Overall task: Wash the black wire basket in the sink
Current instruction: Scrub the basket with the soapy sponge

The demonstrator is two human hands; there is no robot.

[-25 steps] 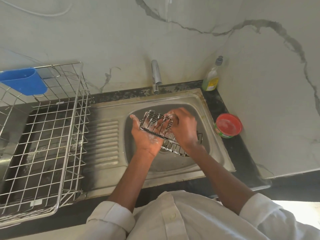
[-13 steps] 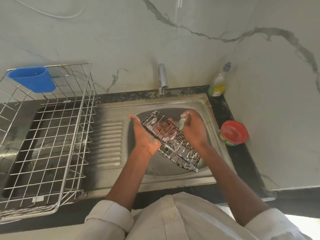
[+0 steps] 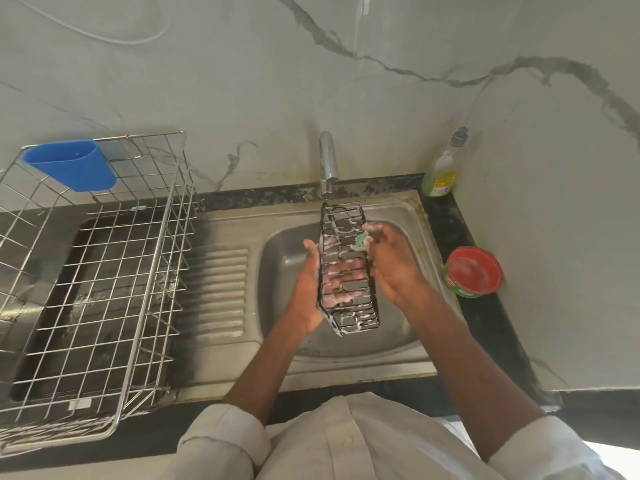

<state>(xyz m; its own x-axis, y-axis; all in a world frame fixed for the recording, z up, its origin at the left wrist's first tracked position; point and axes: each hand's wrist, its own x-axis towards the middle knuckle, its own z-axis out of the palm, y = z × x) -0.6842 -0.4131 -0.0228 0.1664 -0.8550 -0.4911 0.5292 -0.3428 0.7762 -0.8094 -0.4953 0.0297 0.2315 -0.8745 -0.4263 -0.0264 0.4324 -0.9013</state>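
Your left hand (image 3: 313, 289) grips the basket (image 3: 346, 268) upright over the sink (image 3: 277, 271), foam along its wires; your right hand (image 3: 388, 261) pinches a green scrubber (image 3: 361, 240) against it. Soaping looks well along; rinsing remains, tap (image 3: 327, 164) apparently dry.

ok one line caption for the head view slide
Left hand holds soapy black wire basket over steel sink; right hand scrubs with green scrubber.

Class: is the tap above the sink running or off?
Off, apparently: no stream shows below the tap, though foam coats the black wire basket.
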